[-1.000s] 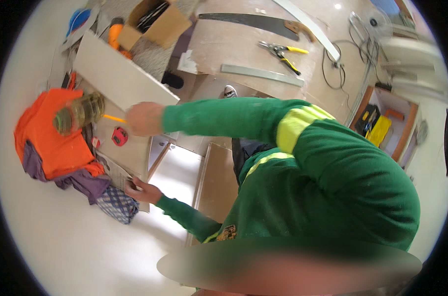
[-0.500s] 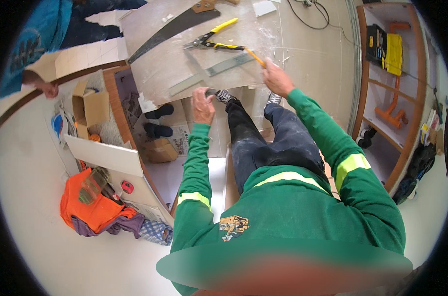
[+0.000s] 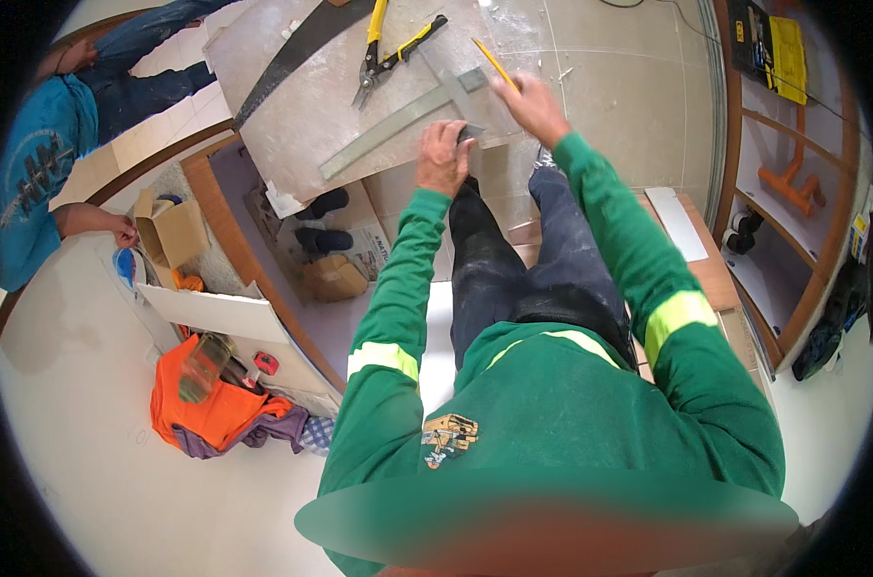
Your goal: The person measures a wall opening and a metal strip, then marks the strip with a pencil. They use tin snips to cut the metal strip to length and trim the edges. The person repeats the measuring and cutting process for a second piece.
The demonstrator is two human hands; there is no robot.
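My left hand [image 3: 443,159] is closed around the dark stock of a try square [image 3: 448,81] at the near edge of the dusty worktop. Its thin pale blade lies across a flat grey-green strip [image 3: 388,126], near that strip's right end. My right hand [image 3: 535,108] grips a yellow pencil [image 3: 495,63], which slants up and left, its tip above the worktop beyond the strip. Beyond the strip lie yellow-and-black snips [image 3: 379,60] with their jaws apart. To their left is a handsaw [image 3: 302,62] with a dark blade, its handle mostly cut off by the picture's upper edge.
At the far left stands another person in a blue shirt [image 3: 42,183], one hand near an open cardboard box [image 3: 172,231]. Dark slippers [image 3: 323,238] lie inside the cabinet below. Orange cloth [image 3: 201,389] is at lower left. A shelf unit [image 3: 792,221] at right holds a yellow-and-black tool case [image 3: 787,58].
My left hand has moved right with the try square, whose blade now crosses nearer the strip's right end. My right hand, still with the pencil, is closer to it. The view has shifted.
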